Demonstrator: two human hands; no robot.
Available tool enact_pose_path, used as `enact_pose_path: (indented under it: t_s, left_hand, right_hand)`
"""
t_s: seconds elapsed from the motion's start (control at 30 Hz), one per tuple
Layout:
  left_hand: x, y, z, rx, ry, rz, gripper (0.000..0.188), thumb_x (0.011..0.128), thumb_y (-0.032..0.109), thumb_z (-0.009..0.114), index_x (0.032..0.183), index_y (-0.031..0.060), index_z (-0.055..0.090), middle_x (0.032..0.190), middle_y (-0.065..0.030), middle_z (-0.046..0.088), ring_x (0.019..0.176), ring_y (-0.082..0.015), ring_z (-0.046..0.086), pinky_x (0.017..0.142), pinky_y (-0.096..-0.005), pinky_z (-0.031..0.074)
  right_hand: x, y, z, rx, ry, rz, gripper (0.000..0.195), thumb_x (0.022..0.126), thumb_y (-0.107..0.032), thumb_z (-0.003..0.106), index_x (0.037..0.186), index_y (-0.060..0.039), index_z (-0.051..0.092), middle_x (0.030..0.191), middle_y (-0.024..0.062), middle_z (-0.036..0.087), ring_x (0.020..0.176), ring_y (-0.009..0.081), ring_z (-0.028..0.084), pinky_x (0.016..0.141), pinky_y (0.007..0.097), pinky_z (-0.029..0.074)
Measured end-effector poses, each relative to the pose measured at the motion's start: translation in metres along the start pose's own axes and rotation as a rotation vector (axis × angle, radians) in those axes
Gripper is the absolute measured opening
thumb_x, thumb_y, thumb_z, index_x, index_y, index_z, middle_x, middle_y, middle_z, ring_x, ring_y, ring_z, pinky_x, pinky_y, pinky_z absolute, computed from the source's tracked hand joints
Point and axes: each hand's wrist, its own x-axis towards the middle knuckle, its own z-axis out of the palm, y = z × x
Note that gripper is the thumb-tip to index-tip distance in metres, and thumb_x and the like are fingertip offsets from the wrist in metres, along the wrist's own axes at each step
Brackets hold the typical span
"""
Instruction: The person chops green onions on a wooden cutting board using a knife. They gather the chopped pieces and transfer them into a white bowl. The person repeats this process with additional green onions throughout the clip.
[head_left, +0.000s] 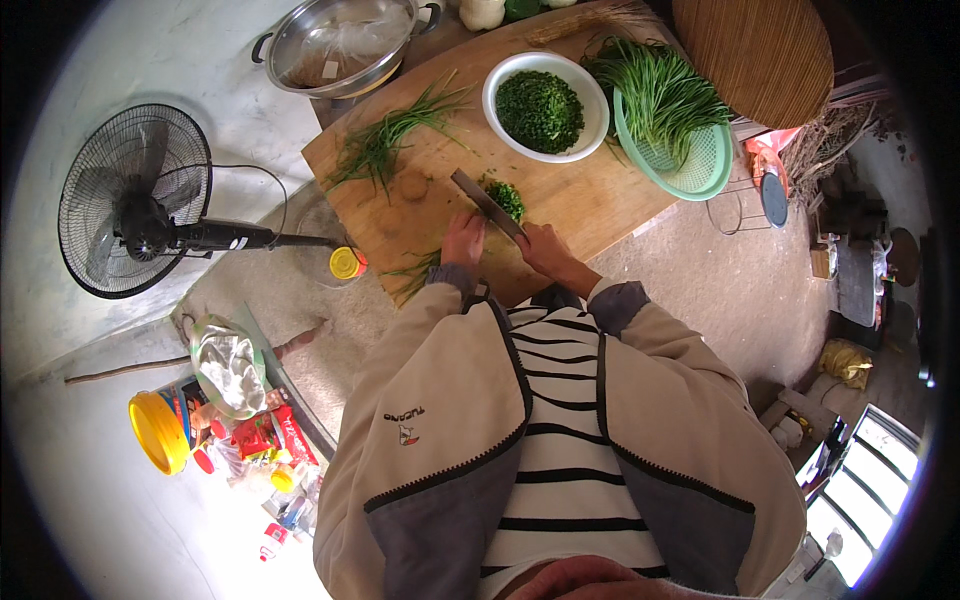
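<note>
My right hand (541, 247) grips the handle of a kitchen knife (486, 201), whose broad blade slants up to the left over the wooden board (630, 195). A small heap of chopped chives (506, 199) lies against the blade's right side. Just left of the knife, my left hand (463, 241) presses down with bent fingers on a bunch of chives (416, 276); the stalks show beside the wrist, and their cut ends are hidden. Loose whole chives (390, 139) are spread at the board's left. A white bowl (600, 120) holds finely chopped greens (536, 112).
Whole chives (660, 90) fill part of a green plastic colander (712, 165) at the board's right. A steel pan (352, 86) stands behind, near a round wooden stool top (757, 60). A black fan (142, 217) and a yellow-lidded container (346, 263) are at left.
</note>
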Motion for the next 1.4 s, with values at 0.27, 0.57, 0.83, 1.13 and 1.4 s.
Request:
enact_pose_path:
  t_s: [0.27, 0.57, 0.83, 1.13, 1.4]
  left_hand:
    - [-0.001, 0.008, -0.011, 0.020, -0.007, 0.055, 0.006, 0.086, 0.008, 0.066, 0.091, 0.0047, 0.065, 0.093, -0.0129, 0.060, 0.092, -0.0365, 0.056, 0.078, -0.0453, 0.049]
    - [-0.009, 0.010, -0.012, 0.074, -0.039, 0.006, 0.014, 0.086, 0.008, 0.066, 0.099, 0.0054, 0.069, 0.097, -0.0117, 0.062, 0.096, -0.0345, 0.057, 0.082, -0.0433, 0.049]
    - [-0.008, -0.001, -0.001, 0.054, 0.022, 0.060, 0.020, 0.081, 0.003, 0.060, 0.099, 0.0039, 0.067, 0.098, -0.0127, 0.062, 0.092, -0.0339, 0.057, 0.078, -0.0419, 0.050]
    - [0.001, 0.004, -0.003, -0.006, 0.001, 0.019, 0.014, 0.082, 0.004, 0.062, 0.095, 0.0043, 0.066, 0.097, -0.0120, 0.061, 0.093, -0.0345, 0.058, 0.079, -0.0413, 0.051]
    - [-0.005, 0.005, -0.008, -0.008, 0.067, 0.014, 0.009, 0.083, 0.005, 0.068, 0.092, 0.0039, 0.066, 0.092, -0.0125, 0.061, 0.088, -0.0365, 0.057, 0.075, -0.0442, 0.049]
  right_hand:
    - [0.000, -0.017, -0.008, -0.047, -0.085, 0.078, 0.028, 0.094, -0.030, 0.051, 0.099, -0.0041, 0.061, 0.087, 0.0283, 0.066, 0.084, 0.0487, 0.066, 0.073, 0.0589, 0.052]
    - [0.006, -0.019, 0.004, -0.117, -0.095, 0.052, 0.026, 0.093, -0.028, 0.055, 0.095, -0.0025, 0.062, 0.082, 0.0291, 0.065, 0.079, 0.0494, 0.065, 0.071, 0.0578, 0.052]
    - [0.011, 0.002, 0.001, 0.208, 0.099, -0.011, 0.028, 0.093, -0.026, 0.057, 0.091, 0.0006, 0.062, 0.083, 0.0326, 0.064, 0.075, 0.0540, 0.062, 0.067, 0.0579, 0.051]
    - [0.001, -0.001, 0.002, 0.048, 0.019, 0.002, 0.033, 0.095, -0.033, 0.053, 0.104, -0.0019, 0.058, 0.079, 0.0336, 0.062, 0.081, 0.0518, 0.062, 0.072, 0.0593, 0.051]
    - [-0.001, -0.020, -0.014, -0.085, -0.062, 0.028, 0.025, 0.091, -0.026, 0.054, 0.098, -0.0031, 0.062, 0.084, 0.0269, 0.066, 0.080, 0.0467, 0.067, 0.069, 0.0567, 0.053]
